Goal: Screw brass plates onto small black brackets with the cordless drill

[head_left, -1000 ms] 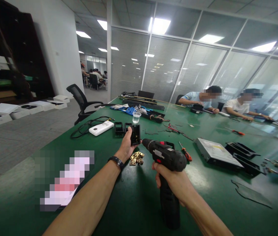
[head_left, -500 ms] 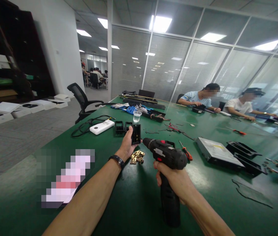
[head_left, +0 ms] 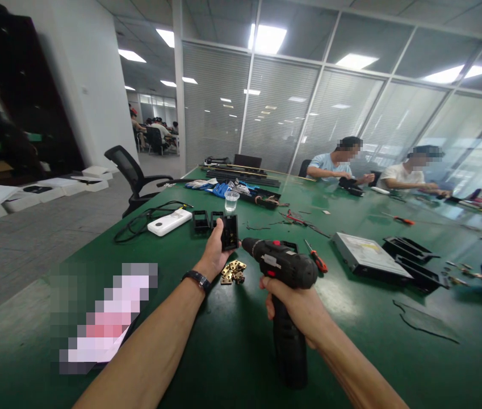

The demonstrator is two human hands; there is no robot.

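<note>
My left hand [head_left: 214, 251] is closed around a small black plastic housing [head_left: 230, 232], thumb on its near side, its open face turned to the right. Small gold-coloured spots show inside the housing. In my right hand [head_left: 294, 304] is a black cordless drill [head_left: 285, 264], gripped by its handle. The chuck points left at the housing's lower edge; whether its tip touches cannot be made out. Below the housing, a pile of brass-coloured metal pieces [head_left: 233, 272] lies on the green table [head_left: 223, 352]. Two more black housings [head_left: 200, 222] stand behind my left hand.
A white power bank [head_left: 169, 221] with a black cable, a clear plastic cup [head_left: 231, 200] and blue gloves [head_left: 222, 189] lie beyond. To the right are an orange-handled screwdriver [head_left: 318, 260], a silver metal box [head_left: 368, 258] and black trays [head_left: 422, 272]. Two people sit across the table.
The whole view has shifted slightly, so things appear a little further left. Both hands keep their hold on the housing and the drill. Across the table, the co-workers' arms have moved.
</note>
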